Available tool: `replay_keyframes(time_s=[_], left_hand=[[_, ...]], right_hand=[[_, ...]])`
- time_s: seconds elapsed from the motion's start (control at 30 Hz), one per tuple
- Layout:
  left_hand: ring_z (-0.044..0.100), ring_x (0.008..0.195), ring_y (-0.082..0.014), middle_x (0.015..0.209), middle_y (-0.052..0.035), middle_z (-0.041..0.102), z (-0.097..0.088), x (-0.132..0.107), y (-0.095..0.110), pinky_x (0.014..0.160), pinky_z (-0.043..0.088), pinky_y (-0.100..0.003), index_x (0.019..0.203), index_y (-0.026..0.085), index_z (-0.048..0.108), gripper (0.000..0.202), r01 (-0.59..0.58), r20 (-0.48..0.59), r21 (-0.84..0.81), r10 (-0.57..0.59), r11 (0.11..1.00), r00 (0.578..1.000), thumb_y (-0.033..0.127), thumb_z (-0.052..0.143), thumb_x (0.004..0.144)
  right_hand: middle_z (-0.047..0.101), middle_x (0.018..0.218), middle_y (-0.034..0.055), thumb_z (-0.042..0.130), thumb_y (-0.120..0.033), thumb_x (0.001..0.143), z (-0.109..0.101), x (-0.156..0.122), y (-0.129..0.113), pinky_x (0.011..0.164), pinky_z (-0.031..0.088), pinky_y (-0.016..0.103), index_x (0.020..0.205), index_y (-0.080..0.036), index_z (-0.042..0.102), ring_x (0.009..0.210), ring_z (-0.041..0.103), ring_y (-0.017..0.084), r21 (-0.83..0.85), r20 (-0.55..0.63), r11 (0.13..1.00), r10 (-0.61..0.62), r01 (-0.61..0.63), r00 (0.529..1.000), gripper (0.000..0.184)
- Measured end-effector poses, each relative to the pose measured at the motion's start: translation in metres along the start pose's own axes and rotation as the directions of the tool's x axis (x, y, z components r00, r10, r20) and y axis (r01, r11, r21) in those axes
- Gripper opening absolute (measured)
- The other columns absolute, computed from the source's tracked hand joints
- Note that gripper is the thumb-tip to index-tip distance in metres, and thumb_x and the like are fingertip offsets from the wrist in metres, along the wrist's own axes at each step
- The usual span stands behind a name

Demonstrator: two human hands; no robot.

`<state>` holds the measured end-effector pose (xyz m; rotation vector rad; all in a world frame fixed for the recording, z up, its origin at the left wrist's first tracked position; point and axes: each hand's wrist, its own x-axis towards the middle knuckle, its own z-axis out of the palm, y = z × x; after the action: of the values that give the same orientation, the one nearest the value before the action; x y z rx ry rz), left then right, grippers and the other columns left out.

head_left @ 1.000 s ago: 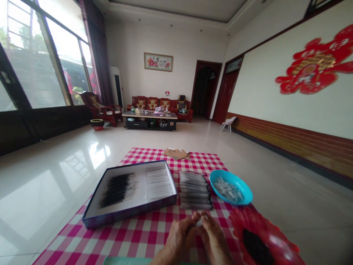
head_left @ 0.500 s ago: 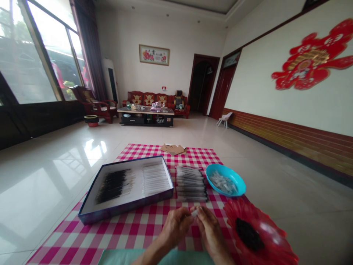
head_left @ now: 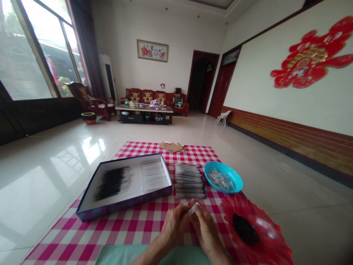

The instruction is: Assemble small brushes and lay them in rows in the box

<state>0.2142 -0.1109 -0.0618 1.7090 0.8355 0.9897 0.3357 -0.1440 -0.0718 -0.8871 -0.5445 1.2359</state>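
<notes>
My left hand and my right hand meet above the checked cloth, fingers closed together. Between their fingertips is a small translucent whitish piece, like a pen cap; the fingers hide part of it. Just beyond lies a row of pens with clear barrels and dark ends at the right. To the left, a shallow blue-edged box holds thin black-ended sticks like pen refills and clear tubes like pen barrels. A turquoise bowl at the right contains similar small translucent pieces.
Near my right forearm stands a red flower-shaped dish with small black pieces in its middle. Torn cardboard lies at the far edge of the checked cloth. A green cloth is in front of me. Farther off are a coffee table and a sofa.
My hands stay together, fingers shifting slightly around the small piece, which now shows tilted upward. The whole view has shifted a little.
</notes>
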Motion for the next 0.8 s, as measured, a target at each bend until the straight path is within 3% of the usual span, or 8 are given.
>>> replay_keyframes(time_s=[0.17,0.3,0.4,0.47,0.53,0.6,0.7,0.8], left_hand=[[0.063,0.079,-0.0153,0.091,-0.0024,0.068,0.006,-0.006,0.004,0.072,0.046,-0.024,0.104,0.023,0.061,0.023,-0.056,-0.060,0.086,0.062,0.995,0.996,0.028,0.048,0.086],[0.052,0.048,-0.0089,0.060,0.0008,0.060,0.003,-0.006,0.015,0.046,0.040,-0.019,0.086,0.017,0.063,0.024,0.183,0.065,-0.289,-0.172,0.940,0.983,0.040,0.056,0.082],[0.030,0.032,-0.0018,0.046,0.0066,0.046,-0.008,-0.008,0.024,0.032,0.019,-0.014,0.070,0.015,0.055,0.029,0.582,0.411,-0.599,-0.412,0.550,0.813,0.042,0.067,0.073],[0.030,0.033,0.0008,0.050,0.0068,0.047,-0.016,-0.012,0.030,0.034,0.016,-0.011,0.073,0.014,0.055,0.029,0.714,0.592,-0.647,-0.414,0.268,0.692,0.036,0.073,0.067],[0.030,0.035,0.0020,0.052,0.0068,0.047,-0.020,-0.016,0.035,0.035,0.016,-0.009,0.080,0.013,0.057,0.031,0.756,0.675,-0.639,-0.367,0.143,0.640,0.033,0.076,0.065],[0.028,0.034,0.0014,0.051,0.0064,0.046,-0.020,-0.018,0.039,0.035,0.015,-0.011,0.078,0.013,0.057,0.032,0.719,0.641,-0.659,-0.335,0.221,0.691,0.037,0.074,0.067],[0.029,0.033,-0.0019,0.045,0.0055,0.043,-0.014,-0.016,0.039,0.034,0.018,-0.016,0.063,0.014,0.053,0.037,0.461,0.363,-0.646,-0.287,0.608,0.886,0.047,0.063,0.075],[0.039,0.036,-0.0066,0.047,0.0034,0.049,-0.010,-0.014,0.036,0.037,0.027,-0.019,0.068,0.016,0.056,0.034,0.195,0.096,-0.329,-0.172,0.924,0.980,0.048,0.055,0.081]], right_hand=[[0.073,0.093,0.0046,0.071,-0.039,0.073,0.000,0.001,0.007,0.078,0.051,0.030,0.089,-0.019,0.070,0.091,0.065,0.022,-0.079,-0.082,0.996,-0.055,0.048,0.995,0.026],[0.074,0.086,0.0050,0.073,-0.039,0.071,0.007,-0.006,-0.005,0.076,0.051,0.031,0.086,-0.019,0.071,0.086,0.066,0.022,-0.091,-0.074,0.994,-0.061,0.054,0.995,0.026],[0.074,0.079,0.0046,0.074,-0.040,0.069,0.022,-0.016,-0.020,0.067,0.053,0.030,0.085,-0.021,0.070,0.075,0.067,0.020,-0.004,0.010,0.999,-0.036,0.036,0.999,0.025],[0.073,0.076,0.0036,0.076,-0.039,0.067,0.033,-0.022,-0.029,0.065,0.053,0.029,0.082,-0.022,0.070,0.072,0.067,0.019,0.068,0.067,0.998,-0.006,0.001,0.998,0.023],[0.073,0.073,0.0026,0.078,-0.037,0.066,0.041,-0.026,-0.035,0.068,0.053,0.030,0.080,-0.023,0.070,0.072,0.068,0.019,0.116,0.106,0.992,0.030,-0.042,0.994,0.021],[0.073,0.074,0.0024,0.077,-0.036,0.067,0.044,-0.028,-0.036,0.073,0.053,0.031,0.081,-0.023,0.070,0.077,0.068,0.019,0.148,0.123,0.987,0.049,-0.067,0.991,0.021],[0.073,0.087,0.0046,0.074,-0.037,0.071,0.044,-0.027,-0.031,0.078,0.052,0.033,0.093,-0.022,0.068,0.089,0.067,0.021,0.152,0.086,0.987,0.043,-0.056,0.995,0.028],[0.073,0.092,0.0061,0.073,-0.039,0.070,0.044,-0.028,-0.023,0.075,0.052,0.033,0.096,-0.019,0.067,0.089,0.067,0.022,0.097,0.004,0.995,0.018,-0.018,1.000,0.033]])
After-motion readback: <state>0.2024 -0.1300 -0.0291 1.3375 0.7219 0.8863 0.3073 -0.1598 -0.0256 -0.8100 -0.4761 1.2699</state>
